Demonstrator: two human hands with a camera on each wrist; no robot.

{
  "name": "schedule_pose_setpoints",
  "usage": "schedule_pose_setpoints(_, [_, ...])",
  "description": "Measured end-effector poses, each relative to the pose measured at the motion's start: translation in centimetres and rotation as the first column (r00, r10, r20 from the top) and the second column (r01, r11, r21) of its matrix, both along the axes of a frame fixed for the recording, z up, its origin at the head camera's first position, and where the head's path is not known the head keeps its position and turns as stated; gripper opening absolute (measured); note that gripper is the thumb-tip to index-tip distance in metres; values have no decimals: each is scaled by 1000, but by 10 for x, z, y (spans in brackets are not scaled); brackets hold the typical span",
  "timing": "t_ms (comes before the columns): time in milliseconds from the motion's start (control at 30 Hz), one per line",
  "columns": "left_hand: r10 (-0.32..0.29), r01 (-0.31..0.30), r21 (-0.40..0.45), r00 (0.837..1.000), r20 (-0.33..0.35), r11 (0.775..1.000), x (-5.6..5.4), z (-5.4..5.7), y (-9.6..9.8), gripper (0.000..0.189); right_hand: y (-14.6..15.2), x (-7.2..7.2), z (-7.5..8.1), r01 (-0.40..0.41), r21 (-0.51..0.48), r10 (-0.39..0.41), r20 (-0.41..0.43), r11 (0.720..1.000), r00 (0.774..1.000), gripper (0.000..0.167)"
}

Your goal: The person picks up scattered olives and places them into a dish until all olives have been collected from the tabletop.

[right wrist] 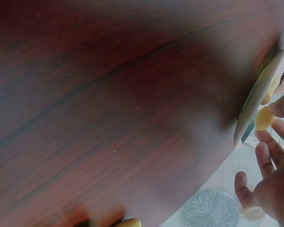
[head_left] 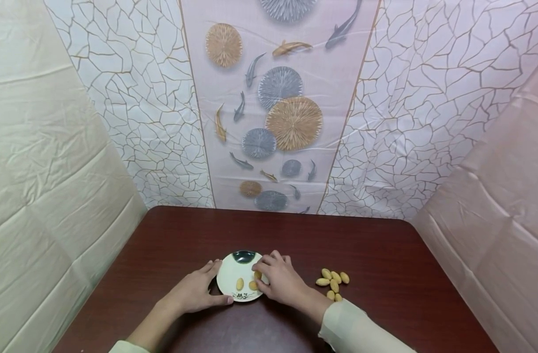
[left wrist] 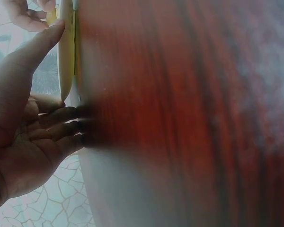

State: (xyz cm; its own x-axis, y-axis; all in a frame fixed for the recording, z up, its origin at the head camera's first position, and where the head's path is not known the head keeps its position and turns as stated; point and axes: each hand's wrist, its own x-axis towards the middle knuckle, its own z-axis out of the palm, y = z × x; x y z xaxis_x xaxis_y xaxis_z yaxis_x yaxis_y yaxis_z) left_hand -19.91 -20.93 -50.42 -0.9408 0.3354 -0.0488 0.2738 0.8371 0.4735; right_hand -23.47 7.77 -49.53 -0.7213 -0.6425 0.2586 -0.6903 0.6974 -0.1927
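A small white plate (head_left: 228,274) with a dark green patch and a floral print sits on the table. My left hand (head_left: 197,290) spans its left side, thumb on the near rim and extended fingers against the far-left edge. Over the plate's right part, my right hand (head_left: 281,279) pinches a yellow oval fruit (right wrist: 264,118), like a fresh date, between thumb and fingers. Another yellow fruit (head_left: 240,284) lies on the plate, with one more (head_left: 253,285) close to the right thumb. In the left wrist view the plate (left wrist: 66,52) appears edge-on.
Several more yellow fruits (head_left: 335,284) lie in a loose group to the right of the plate, near my right sleeve (head_left: 357,323). The dark red wooden table (head_left: 185,235) meets a patterned cloth backdrop (head_left: 269,147), with beige cloth on both sides.
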Motion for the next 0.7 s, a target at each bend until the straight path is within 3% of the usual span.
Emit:
schedule_pose_setpoints(300, [-2,2,-4,1000,-4,1000,0,0,1,122,1,1,2,5,1,-5,12,1000,1000,31])
schedule_pose_setpoints(700, [-2,2,-5,1000,-12,1000,1,0,0,121,8,6,5,1,-18,-1,1,1000,1000,32])
